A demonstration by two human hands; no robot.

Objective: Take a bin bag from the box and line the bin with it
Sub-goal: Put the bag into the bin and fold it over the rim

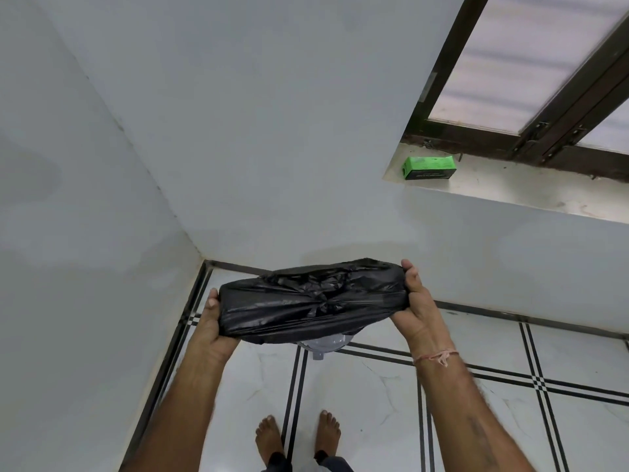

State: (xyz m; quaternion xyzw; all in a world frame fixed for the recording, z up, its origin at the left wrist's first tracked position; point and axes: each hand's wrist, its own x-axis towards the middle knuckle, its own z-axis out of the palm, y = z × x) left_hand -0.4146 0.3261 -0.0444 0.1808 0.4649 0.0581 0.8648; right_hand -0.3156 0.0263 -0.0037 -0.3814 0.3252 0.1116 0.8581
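Head view, both hands, left [212, 330] and right [420, 310], gripping black bin bag [311, 303] stretched between them, green box [429, 167] print unreadable

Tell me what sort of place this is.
Probably a room corner in a home: tiled floor with dark lines, plain white wall, and a window with a green box on its sill.

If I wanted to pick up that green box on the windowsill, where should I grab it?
Grip the green box across its narrow width, partway along its length, fingers on the two long sides, reaching in from the room side. It lies flat on the sill with its long side facing the room, and the window frame close behind blocks the other way.
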